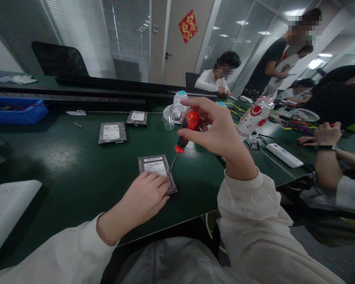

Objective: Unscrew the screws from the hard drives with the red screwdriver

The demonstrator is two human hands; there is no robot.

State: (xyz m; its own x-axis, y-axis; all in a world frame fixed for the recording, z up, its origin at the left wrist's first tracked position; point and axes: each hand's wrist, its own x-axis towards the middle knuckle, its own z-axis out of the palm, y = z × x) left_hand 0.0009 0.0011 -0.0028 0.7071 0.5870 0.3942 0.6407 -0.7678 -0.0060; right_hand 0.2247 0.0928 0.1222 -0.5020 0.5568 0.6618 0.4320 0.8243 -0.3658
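Observation:
A hard drive [154,164] with a white label lies on the green table in front of me. Across its lower part rests my left hand [149,193], fingers curled on the top face and thumb by the near edge. My right hand [215,126] is raised above the drive's right side, its thumb and fingers around the red and black handle of a screwdriver [182,141]. The screwdriver leans, its shaft slanting down to the drive's right edge. Whether the tip sits in a screw is too small to tell.
Two more hard drives, one nearer [112,133] and one farther [137,118], lie beyond. A blue bin [17,110] stands far left, a white object [12,213] near left. Clear plastic cup [169,121], white power bank-like box [284,155] and cables lie around. A co-worker's hand [328,134] is at right.

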